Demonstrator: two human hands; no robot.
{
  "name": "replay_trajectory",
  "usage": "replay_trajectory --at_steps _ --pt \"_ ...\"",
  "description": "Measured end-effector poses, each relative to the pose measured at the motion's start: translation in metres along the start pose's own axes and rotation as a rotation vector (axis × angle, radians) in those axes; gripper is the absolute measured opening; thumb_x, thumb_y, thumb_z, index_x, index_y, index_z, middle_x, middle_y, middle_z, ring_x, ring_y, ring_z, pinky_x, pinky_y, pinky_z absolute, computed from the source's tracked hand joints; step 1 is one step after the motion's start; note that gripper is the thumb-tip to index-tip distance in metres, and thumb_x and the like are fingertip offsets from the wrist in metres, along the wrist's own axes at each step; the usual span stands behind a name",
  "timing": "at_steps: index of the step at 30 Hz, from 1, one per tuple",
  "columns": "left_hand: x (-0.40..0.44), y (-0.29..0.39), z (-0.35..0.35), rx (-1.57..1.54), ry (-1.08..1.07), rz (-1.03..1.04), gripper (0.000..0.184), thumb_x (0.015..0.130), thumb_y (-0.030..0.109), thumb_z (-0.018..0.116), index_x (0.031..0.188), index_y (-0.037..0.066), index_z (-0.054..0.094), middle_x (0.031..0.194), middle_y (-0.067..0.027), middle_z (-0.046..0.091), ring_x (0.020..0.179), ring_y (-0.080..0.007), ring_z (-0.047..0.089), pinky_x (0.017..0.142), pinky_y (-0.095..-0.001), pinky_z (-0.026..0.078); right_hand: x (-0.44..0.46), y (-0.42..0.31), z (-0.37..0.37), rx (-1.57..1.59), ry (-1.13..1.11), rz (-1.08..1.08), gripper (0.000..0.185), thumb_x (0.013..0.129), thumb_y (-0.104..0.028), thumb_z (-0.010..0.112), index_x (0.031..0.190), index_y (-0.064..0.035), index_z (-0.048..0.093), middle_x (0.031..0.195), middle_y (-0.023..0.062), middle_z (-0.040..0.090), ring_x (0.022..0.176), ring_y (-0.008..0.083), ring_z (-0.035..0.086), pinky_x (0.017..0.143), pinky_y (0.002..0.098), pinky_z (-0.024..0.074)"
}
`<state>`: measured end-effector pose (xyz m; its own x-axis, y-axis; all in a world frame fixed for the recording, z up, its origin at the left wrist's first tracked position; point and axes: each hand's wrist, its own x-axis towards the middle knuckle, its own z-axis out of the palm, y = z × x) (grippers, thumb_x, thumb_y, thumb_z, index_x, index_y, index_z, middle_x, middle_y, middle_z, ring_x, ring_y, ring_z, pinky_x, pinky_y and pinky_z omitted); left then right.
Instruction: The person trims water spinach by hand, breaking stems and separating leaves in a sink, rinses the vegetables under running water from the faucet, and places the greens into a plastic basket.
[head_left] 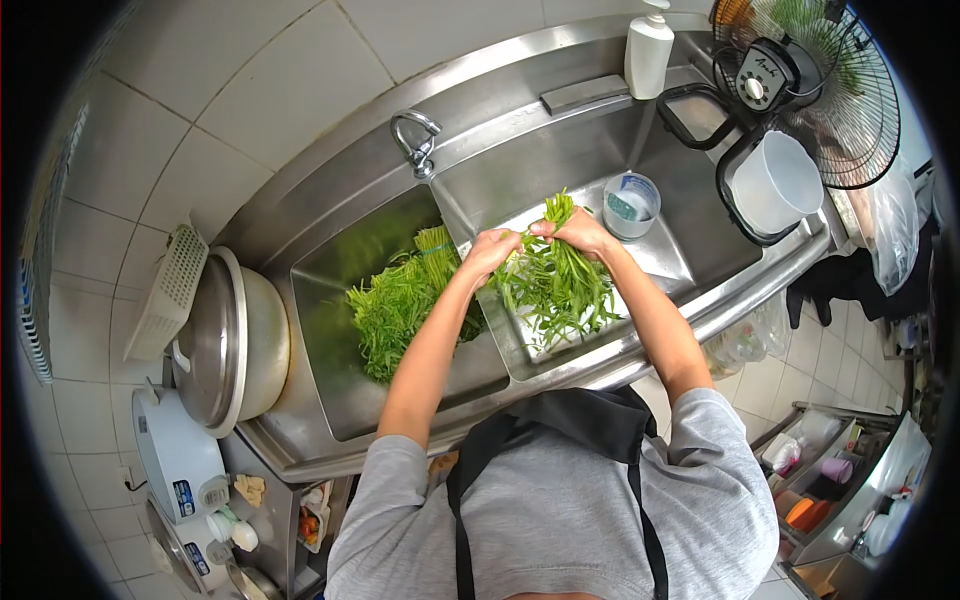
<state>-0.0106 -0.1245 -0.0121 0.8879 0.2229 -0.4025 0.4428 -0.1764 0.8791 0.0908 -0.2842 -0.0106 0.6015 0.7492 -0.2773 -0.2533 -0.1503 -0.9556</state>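
While right hand point(578, 232) clamps round stems of leafy green bunch point(565, 288) over right sink basin point(500, 190), left hand point(490, 248) sits just beside, fingers curled toward bunch's left edge; cannot tell whether strand is pinched. Bunch's long axis runs lengthwise from person: leaves toward body, stem ends beyond right hand. Banded greens point(400, 300) lie in left sink basin point(460, 375), nearer left hand. Past right hand, round container point(632, 228); farther, gooseneck faucet point(422, 163).
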Motion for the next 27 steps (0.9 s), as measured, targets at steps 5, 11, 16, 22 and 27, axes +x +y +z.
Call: replay_trajectory --at_steps 5,11,16,22,27 --pt "0.024 -0.049 -0.001 -0.577 0.333 -0.167 0.029 0.083 0.029 0.046 0.088 0.001 0.052 0.068 -0.0022 0.048 0.056 -0.0104 0.043 0.052 -0.026 0.037 -0.002 0.0 0.009 -0.049 0.191 -0.028 0.027 0.066 -0.026 0.075 0.069 -0.0043 0.059 0.059 -0.0001 0.053 0.054 0.0077 0.047 0.048 0.0238 0.0366" --pt "0.008 -0.017 0.008 0.227 0.145 0.265 0.036 0.084 0.038 0.051 0.088 0.002 0.056 0.062 -0.0054 0.049 0.055 -0.0133 0.046 0.054 -0.0292 0.04 0.014 0.012 -0.005 0.044 -0.025 0.059 0.027 0.069 -0.026 0.074 0.072 -0.0042 0.059 0.064 0.0006 0.055 0.058 0.0085 0.048 0.05 0.0241 0.0389" --pt "-0.002 0.006 -0.011 0.437 0.273 0.187 0.034 0.08 0.039 0.054 0.091 0.006 0.059 0.076 -0.0213 0.06 0.076 -0.0352 0.059 0.067 -0.041 0.044 0.007 0.017 -0.027 0.077 -0.13 0.122 0.024 0.074 -0.016 0.069 0.088 -0.0021 0.055 0.074 0.0036 0.056 0.071 0.0115 0.056 0.062 0.0263 0.049" --pt "-0.014 0.005 0.012 0.618 0.334 0.134 0.036 0.075 0.045 0.059 0.087 0.01 0.061 0.074 -0.018 0.062 0.075 -0.0329 0.061 0.067 -0.0435 0.046 0.012 0.04 -0.048 0.245 0.167 0.163 0.022 0.075 -0.016 0.067 0.085 0.0003 0.057 0.076 0.0091 0.061 0.064 0.016 0.058 0.054 0.0312 0.0514" --pt "-0.018 0.014 0.063 0.713 0.111 0.154 0.038 0.07 0.045 0.062 0.083 0.01 0.063 0.072 -0.0177 0.062 0.074 -0.0334 0.06 0.067 -0.0438 0.046 0.015 0.033 -0.025 0.291 0.304 0.155 0.021 0.076 -0.014 0.067 0.086 0.0008 0.056 0.076 0.0097 0.061 0.064 0.0166 0.058 0.053 0.0318 0.0505"
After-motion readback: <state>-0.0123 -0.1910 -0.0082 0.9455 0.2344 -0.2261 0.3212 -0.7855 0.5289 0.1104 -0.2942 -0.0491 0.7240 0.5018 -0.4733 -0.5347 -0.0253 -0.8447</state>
